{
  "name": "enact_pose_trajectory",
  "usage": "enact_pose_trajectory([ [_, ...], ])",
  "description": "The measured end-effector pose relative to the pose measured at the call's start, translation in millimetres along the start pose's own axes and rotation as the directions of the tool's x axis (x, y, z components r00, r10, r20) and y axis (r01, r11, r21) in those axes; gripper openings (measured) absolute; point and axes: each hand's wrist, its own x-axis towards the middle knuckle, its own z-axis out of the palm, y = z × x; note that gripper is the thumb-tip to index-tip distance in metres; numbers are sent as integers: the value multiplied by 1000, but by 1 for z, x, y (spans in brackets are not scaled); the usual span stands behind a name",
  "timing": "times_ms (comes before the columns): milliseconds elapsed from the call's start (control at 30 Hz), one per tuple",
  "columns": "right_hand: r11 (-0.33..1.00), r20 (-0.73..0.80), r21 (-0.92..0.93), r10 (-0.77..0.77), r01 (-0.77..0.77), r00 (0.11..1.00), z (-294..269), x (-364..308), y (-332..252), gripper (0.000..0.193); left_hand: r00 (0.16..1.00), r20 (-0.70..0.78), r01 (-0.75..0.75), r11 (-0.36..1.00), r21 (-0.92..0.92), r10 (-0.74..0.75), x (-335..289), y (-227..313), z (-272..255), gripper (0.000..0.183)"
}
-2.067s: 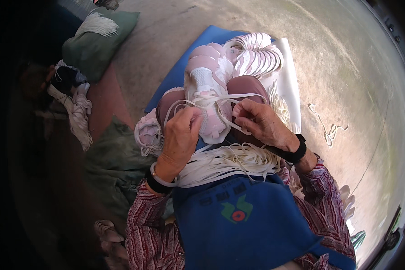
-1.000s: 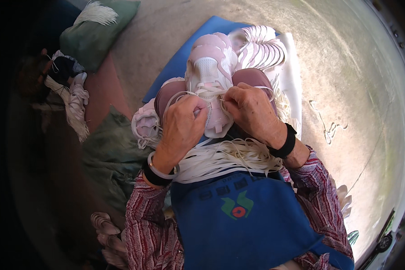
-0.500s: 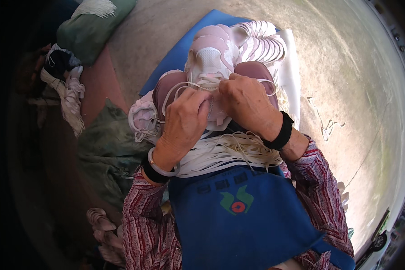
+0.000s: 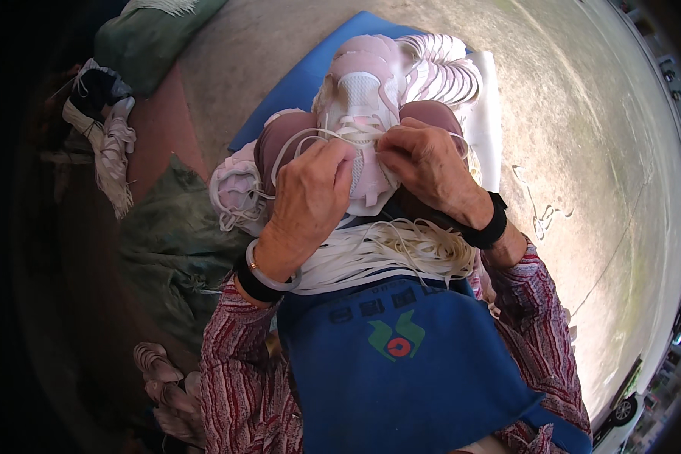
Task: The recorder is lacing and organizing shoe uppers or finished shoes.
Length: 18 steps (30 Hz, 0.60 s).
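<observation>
A pink and white shoe upper (image 4: 367,94) rests between my knees, its tongue and eyelet rows facing me. White shoelace (image 4: 299,138) runs through the eyelets and loops out on both sides. At the left eyelet row, my left hand (image 4: 310,189) is closed in a pinch on the lace. My right hand (image 4: 435,170) is closed at the right eyelet row, thumb and forefinger together; the lace passes beside it, though its fingertips are partly hidden. Across my lap, over a blue apron (image 4: 408,386), lies a thick bundle of loose white laces (image 4: 378,253).
Stacked pink and white uppers (image 4: 446,79) lie beyond my right knee, near a blue sheet (image 4: 303,83). Another laced upper (image 4: 237,189) sits by my left knee. Green sacking (image 4: 181,242) and more uppers (image 4: 175,401) lie to the left. A stray lace (image 4: 541,212) is on the floor at right.
My right hand has shifted slightly right, away from my left, uncovering more of the shoe's middle. My left hand stays nearly in place. The whole view has shifted a little.
</observation>
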Motion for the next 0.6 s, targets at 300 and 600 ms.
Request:
enact_pose_trajectory([
  [300, 972, 13, 235, -7, 4, 1000, 11, -4, 16, 9, 942, 105, 334, 912, -236, -318, -12, -8, -25, 3],
  [600, 981, -57, 178, 81, -70, 995, 17, -5, 7, 15, 893, 167, 448, 793, -413, -418, -30, -9, -25, 11],
])
